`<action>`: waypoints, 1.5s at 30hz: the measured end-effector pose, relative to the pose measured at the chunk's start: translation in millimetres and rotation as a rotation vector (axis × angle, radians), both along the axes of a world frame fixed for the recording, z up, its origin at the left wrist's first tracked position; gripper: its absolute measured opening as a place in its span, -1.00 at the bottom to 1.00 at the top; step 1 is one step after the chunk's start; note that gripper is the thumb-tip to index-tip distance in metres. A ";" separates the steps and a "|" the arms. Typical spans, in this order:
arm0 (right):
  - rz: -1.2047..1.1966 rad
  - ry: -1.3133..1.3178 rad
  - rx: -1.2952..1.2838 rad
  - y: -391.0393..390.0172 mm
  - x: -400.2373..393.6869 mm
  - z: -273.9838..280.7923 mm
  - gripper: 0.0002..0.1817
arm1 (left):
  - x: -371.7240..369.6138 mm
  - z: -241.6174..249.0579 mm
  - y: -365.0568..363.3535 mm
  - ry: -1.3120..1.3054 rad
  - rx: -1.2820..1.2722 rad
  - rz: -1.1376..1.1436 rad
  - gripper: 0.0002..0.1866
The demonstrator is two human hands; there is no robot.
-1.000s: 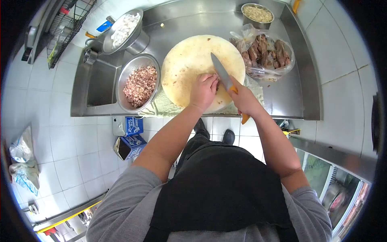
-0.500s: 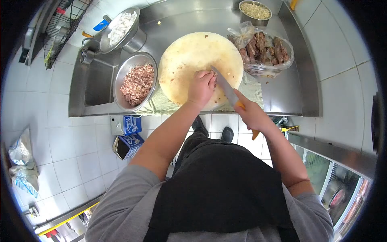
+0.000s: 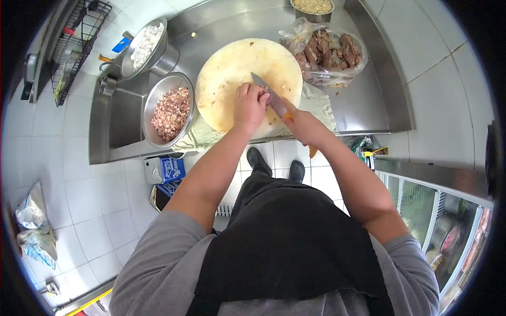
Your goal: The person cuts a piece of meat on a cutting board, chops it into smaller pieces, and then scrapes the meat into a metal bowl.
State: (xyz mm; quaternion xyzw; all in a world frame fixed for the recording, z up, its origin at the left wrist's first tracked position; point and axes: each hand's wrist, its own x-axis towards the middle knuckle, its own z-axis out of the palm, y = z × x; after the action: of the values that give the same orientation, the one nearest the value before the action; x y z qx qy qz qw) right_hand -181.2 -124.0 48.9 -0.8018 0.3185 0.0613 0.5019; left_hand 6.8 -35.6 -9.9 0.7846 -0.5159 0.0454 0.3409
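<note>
A kitchen knife [image 3: 275, 102] is in my right hand [image 3: 307, 126], whose fingers wrap its orange-yellow handle. The blade slants across a round, cream-coloured chopping block [image 3: 224, 68], its tip pointing away from me and to the left. Close beside the blade, on its left, my left hand [image 3: 250, 106] has its fingers curled down over a small piece of brownish meat [image 3: 267, 97]. Most of that piece is hidden by the fingers and the blade. Stains and small meat scraps mark the block's surface. A pale green cloth [image 3: 320, 108] lies under the block.
Left of the block, a metal bowl [image 3: 148, 122] holds diced meat [image 3: 171, 113]. Behind it, a tilted metal bowl [image 3: 125, 67] of white pieces rests on a pot. A plastic bag [image 3: 337, 80] of dark meat chunks [image 3: 319, 47] sits at right, before a tin of shreds [image 3: 313, 7].
The knife and my right hand have moved forward and left across the block, with the blade still beside my left fingers. The whole view has shifted slightly.
</note>
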 end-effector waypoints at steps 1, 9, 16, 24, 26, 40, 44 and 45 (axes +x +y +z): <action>0.008 0.040 0.011 1.4 -2.0 6.4 -0.26 | 0.7 0.9 -0.5 -0.015 0.021 -0.006 -0.80; 0.042 0.038 0.127 1.5 -22.1 17.5 -0.26 | 1.3 1.4 -2.2 -0.015 0.050 0.001 -0.75; 0.110 0.111 0.111 5.0 -45.6 32.1 -0.24 | -1.4 4.3 1.5 -0.047 0.055 0.038 -0.64; 0.347 0.413 -0.529 35.9 -22.6 44.7 -0.20 | 1.3 7.7 1.0 0.078 -0.014 -0.001 -0.66; 0.348 0.410 -0.574 40.6 -23.5 48.4 -0.16 | -0.8 10.3 4.1 0.180 -0.107 0.093 -0.67; 0.006 0.269 -0.323 15.3 -61.3 36.8 -0.26 | 11.8 29.8 5.5 -0.082 0.266 -0.208 -0.56; -0.023 0.240 -0.300 20.4 -63.4 35.9 -0.25 | 21.8 27.2 -10.3 0.054 0.486 -0.194 -0.49; -0.024 0.237 -0.302 20.3 -64.3 34.5 -0.25 | 21.2 27.6 -9.4 0.051 0.484 -0.194 -0.49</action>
State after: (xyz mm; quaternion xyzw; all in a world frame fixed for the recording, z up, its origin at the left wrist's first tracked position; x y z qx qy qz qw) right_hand -245.5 -103.6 83.4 -0.8514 0.3905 0.1008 0.3353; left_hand 28.0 -45.0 17.7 0.7911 -0.5757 -0.1319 0.1591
